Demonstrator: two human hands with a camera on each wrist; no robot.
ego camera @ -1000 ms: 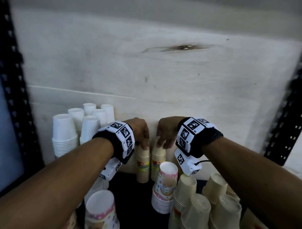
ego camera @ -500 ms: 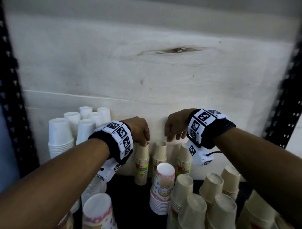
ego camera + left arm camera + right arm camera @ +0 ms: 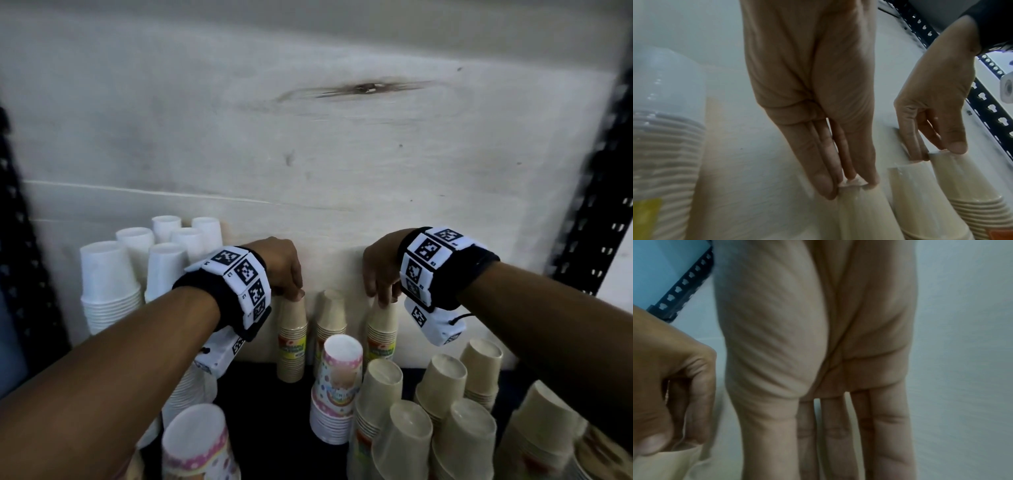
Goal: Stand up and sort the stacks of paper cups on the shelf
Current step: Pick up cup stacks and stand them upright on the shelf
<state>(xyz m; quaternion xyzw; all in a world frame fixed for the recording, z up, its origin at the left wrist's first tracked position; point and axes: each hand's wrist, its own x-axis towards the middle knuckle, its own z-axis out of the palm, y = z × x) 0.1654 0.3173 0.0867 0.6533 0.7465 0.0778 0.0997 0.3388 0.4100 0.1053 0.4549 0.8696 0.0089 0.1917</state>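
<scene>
Three stacks of upside-down tan printed cups stand in a row against the back panel: left stack, middle stack, right stack. My left hand pinches the top of the left stack with thumb and straight fingers. My right hand pinches the top of the right stack between thumb and fingers, as the left wrist view shows. The middle stack stands untouched between them. In the right wrist view my own fingertips run out of frame.
Several white cup stacks fill the back left. Pink patterned stacks stand in front of the row, and plain tan stacks crowd the front right. Black perforated uprights flank the pale wooden back panel.
My right hand has left the middle tan stack, moved right and come down on the right stack. My left hand has stayed on the left stack.
</scene>
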